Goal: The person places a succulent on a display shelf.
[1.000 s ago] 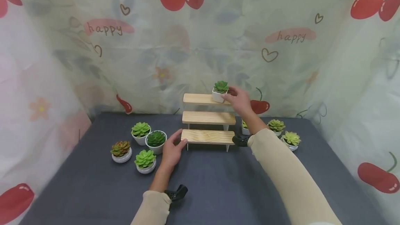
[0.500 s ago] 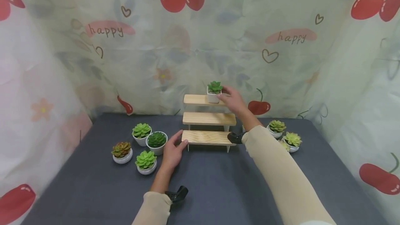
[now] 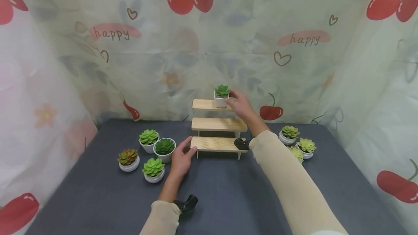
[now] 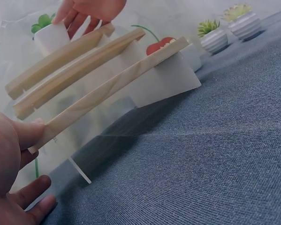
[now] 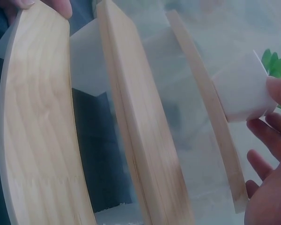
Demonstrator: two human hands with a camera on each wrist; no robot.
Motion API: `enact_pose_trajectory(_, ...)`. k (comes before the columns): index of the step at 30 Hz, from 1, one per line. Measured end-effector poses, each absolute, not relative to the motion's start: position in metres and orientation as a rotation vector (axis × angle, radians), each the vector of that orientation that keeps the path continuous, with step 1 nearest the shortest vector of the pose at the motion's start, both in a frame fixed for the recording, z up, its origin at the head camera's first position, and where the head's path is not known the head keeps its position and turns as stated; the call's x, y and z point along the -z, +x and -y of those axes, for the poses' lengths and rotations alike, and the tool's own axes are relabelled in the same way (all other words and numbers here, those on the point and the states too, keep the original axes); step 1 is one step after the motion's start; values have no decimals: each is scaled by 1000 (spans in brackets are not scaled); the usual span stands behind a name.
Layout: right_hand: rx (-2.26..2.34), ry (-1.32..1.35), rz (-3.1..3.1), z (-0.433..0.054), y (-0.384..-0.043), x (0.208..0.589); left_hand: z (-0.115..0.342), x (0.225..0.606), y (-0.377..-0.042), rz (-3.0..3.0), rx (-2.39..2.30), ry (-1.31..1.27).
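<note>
A three-tier wooden display stand (image 3: 215,143) with pale boards and clear legs stands at the middle back of the table. My right hand (image 3: 241,106) holds a green potted succulent (image 3: 221,102) by its square white pot, thumb in front and fingers behind. The pot's base meets the top board, right of its middle, as the right wrist view also shows with the pot (image 5: 243,89). At the lowest board's left end, my left hand (image 3: 181,159) pinches the edge, its thumb (image 4: 30,131) on top and a finger beneath.
Left of the stand, several potted succulents cluster, including a dark green one (image 3: 164,146) near my left hand and a reddish one (image 3: 128,157). Pale succulents (image 3: 306,145) stand right of my right forearm, one partly hidden by the sleeve. A printed curtain (image 3: 209,46) encloses the dark table (image 3: 212,198).
My right hand has moved left along the top board with the potted succulent, slowing in the last half second. My left hand keeps its place on the lowest board.
</note>
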State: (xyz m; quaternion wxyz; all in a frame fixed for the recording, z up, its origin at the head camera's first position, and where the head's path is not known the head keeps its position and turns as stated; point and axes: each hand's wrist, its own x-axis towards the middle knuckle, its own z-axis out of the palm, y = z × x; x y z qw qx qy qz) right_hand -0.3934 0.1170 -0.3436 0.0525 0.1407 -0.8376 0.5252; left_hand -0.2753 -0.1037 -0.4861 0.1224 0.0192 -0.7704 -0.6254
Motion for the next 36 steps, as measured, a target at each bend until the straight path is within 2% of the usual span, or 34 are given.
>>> enact_pose_trajectory(20, -1541, 425, 2579, -140, -377, 348, 105, 487, -275, 2249, 1840, 79)
enact_pose_trajectory(36, -1339, 433, 2454, -179, -335, 363, 104, 486, -274, 2248, 1839, 72)
